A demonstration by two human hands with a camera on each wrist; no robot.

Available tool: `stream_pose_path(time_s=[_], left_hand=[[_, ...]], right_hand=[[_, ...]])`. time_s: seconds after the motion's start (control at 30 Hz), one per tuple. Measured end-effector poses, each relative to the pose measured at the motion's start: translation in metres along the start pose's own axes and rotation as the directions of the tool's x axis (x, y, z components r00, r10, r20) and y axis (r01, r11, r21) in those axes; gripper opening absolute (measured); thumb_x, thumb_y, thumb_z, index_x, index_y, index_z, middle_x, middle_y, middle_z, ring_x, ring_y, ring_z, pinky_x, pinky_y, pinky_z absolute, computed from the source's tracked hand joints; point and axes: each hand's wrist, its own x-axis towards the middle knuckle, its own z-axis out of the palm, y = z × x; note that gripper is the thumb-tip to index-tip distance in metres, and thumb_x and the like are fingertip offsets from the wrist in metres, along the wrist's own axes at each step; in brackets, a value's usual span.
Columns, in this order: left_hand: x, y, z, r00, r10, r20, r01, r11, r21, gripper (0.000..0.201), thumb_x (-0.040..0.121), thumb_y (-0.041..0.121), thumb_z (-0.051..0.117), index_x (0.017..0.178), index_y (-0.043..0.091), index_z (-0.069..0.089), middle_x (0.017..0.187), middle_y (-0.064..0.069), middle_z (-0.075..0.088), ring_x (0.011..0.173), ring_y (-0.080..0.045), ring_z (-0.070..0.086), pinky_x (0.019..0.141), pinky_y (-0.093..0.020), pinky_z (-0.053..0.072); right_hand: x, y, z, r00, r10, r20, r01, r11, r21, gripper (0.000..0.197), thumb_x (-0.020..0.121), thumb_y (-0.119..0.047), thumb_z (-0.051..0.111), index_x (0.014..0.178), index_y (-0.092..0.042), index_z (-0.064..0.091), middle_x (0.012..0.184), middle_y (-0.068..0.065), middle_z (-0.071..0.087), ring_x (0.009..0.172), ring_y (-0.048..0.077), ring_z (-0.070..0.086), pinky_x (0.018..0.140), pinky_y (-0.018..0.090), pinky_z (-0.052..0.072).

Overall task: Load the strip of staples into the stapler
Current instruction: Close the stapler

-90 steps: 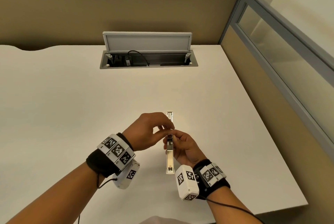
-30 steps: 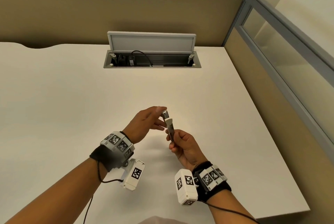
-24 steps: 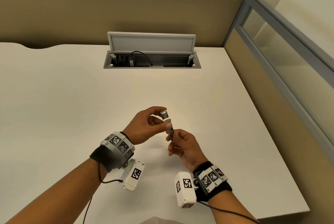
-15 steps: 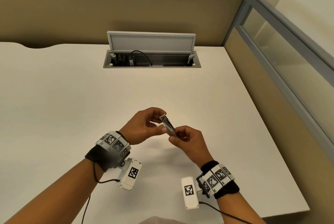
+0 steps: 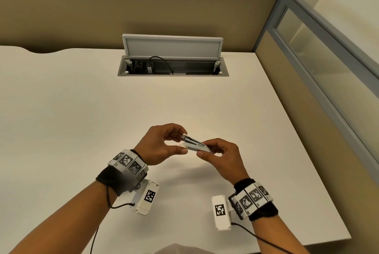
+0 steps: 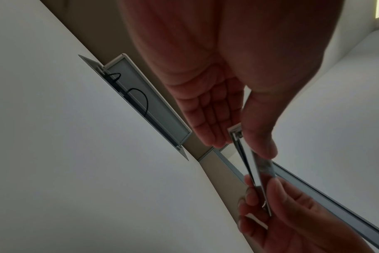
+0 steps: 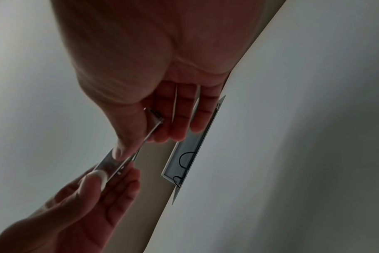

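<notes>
- Head view shows your left hand (image 5: 159,145) pinching the far end of the stapler (image 5: 195,145) between thumb and curled fingers, and your right hand (image 5: 220,156) pinching its near end the same way, so both hands are clamped on the one slim metal body
- You hold the stapler in the air above the desk (image 5: 71,110), lying roughly level between the two hands and touching nothing else
- Left wrist view shows two thin parts of the stapler (image 6: 250,164) meeting at your left thumb and standing slightly apart toward the right hand, so it looks not fully closed
- You cannot pick out the strip of staples as a separate piece in any view; whether it already sits in the channel cannot be told
- Your step in hand, as a judgement, is seating the strip or bringing the top down over it
- Your next move probably calls for keeping one end steady, checking that the strip lies flat in the rail, then pressing the two parts together evenly
- Behind your hands, well apart, the cable hatch (image 5: 173,48) in the desk stands open with a black cable (image 5: 162,61) inside
</notes>
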Motion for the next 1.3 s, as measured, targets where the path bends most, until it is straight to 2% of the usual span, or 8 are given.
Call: stream_pose_path(time_s=[0.07, 0.23, 0.37, 0.47, 0.67, 0.87, 1.17, 1.3], left_hand=[[-0.0003, 0.0005, 0.0003, 1.000, 0.014, -0.005, -0.014, 1.000, 0.006, 0.039, 0.062, 0.014, 0.086, 0.095, 0.021, 0.066, 0.086, 0.015, 0.072, 0.085, -0.008, 0.068, 0.082, -0.013, 0.051], [-0.0009, 0.0016, 0.0009, 0.999, 0.039, -0.021, -0.038, 0.999, 0.012, 0.040, 0.063, 0.013, 0.085, 0.098, 0.016, 0.065, 0.093, 0.003, 0.072, 0.088, -0.009, 0.068, 0.084, -0.014, 0.051], [-0.0018, 0.0007, 0.0016, 0.999, 0.036, -0.032, -0.036, 0.999, 0.008, 0.040, 0.063, 0.013, 0.085, 0.098, 0.017, 0.065, 0.096, 0.001, 0.072, 0.089, -0.011, 0.068, 0.086, -0.017, 0.052], [-0.0024, -0.0005, 0.0028, 0.998, 0.041, -0.040, -0.041, 0.999, 0.004, 0.040, 0.063, 0.013, 0.085, 0.098, 0.016, 0.065, 0.096, 0.000, 0.072, 0.090, -0.012, 0.068, 0.087, -0.020, 0.053], [-0.0027, -0.0024, 0.0032, 0.998, 0.050, -0.049, -0.050, 0.999, 0.010, 0.039, 0.064, 0.015, 0.085, 0.098, 0.018, 0.065, 0.093, 0.003, 0.072, 0.090, -0.011, 0.067, 0.088, -0.021, 0.053], [-0.0028, -0.0020, 0.0036, 0.997, 0.055, -0.056, -0.054, 0.998, 0.019, 0.039, 0.065, 0.014, 0.084, 0.099, 0.016, 0.064, 0.096, 0.002, 0.071, 0.090, -0.010, 0.067, 0.086, -0.017, 0.051], [-0.0034, -0.0031, 0.0050, 0.994, 0.074, -0.075, -0.074, 0.997, 0.011, 0.034, 0.065, 0.017, 0.083, 0.094, 0.018, 0.065, 0.088, 0.003, 0.072, 0.087, -0.013, 0.068, 0.087, -0.023, 0.053], [-0.0031, -0.0029, 0.0037, 0.995, 0.074, -0.068, -0.073, 0.997, 0.012, 0.032, 0.065, 0.016, 0.083, 0.092, 0.018, 0.065, 0.088, 0.003, 0.072, 0.088, -0.013, 0.068, 0.088, -0.026, 0.054]], right_hand=[[-0.0002, -0.0002, 0.0001, 1.000, 0.004, -0.005, -0.004, 1.000, 0.003, 0.023, 0.066, -0.024, 0.084, 0.086, -0.027, 0.075, 0.087, -0.004, 0.076, 0.081, 0.019, 0.067, 0.078, 0.027, 0.054], [0.0013, -0.0017, 0.0001, 1.000, -0.014, -0.010, 0.014, 1.000, 0.010, 0.023, 0.065, -0.022, 0.084, 0.082, -0.033, 0.073, 0.088, -0.009, 0.075, 0.081, 0.019, 0.066, 0.076, 0.025, 0.053], [0.0020, -0.0008, -0.0006, 1.000, -0.021, -0.008, 0.021, 1.000, -0.001, 0.023, 0.066, -0.022, 0.084, 0.084, -0.030, 0.073, 0.084, -0.014, 0.075, 0.080, 0.018, 0.066, 0.075, 0.022, 0.052], [0.0021, -0.0011, -0.0010, 1.000, -0.030, -0.002, 0.030, 1.000, -0.006, 0.023, 0.066, -0.022, 0.084, 0.083, -0.033, 0.073, 0.083, -0.018, 0.074, 0.080, 0.016, 0.066, 0.076, 0.022, 0.052], [0.0036, -0.0019, -0.0008, 0.999, -0.046, -0.004, 0.046, 0.999, -0.008, 0.023, 0.066, -0.021, 0.083, 0.083, -0.033, 0.073, 0.084, -0.015, 0.075, 0.080, 0.016, 0.066, 0.077, 0.023, 0.052], [0.0045, -0.0004, -0.0001, 0.999, -0.036, -0.010, 0.036, 0.999, -0.009, 0.023, 0.066, -0.021, 0.084, 0.086, -0.028, 0.074, 0.083, -0.014, 0.075, 0.081, 0.017, 0.066, 0.077, 0.025, 0.053], [0.0060, -0.0017, -0.0009, 0.999, -0.035, -0.003, 0.035, 0.999, -0.004, 0.021, 0.067, -0.020, 0.083, 0.085, -0.026, 0.074, 0.081, -0.015, 0.074, 0.079, 0.013, 0.066, 0.076, 0.022, 0.052], [0.0072, -0.0031, -0.0017, 0.999, -0.049, 0.003, 0.049, 0.999, -0.010, 0.020, 0.067, -0.020, 0.083, 0.084, -0.026, 0.074, 0.087, -0.008, 0.075, 0.080, 0.015, 0.066, 0.077, 0.022, 0.052]])
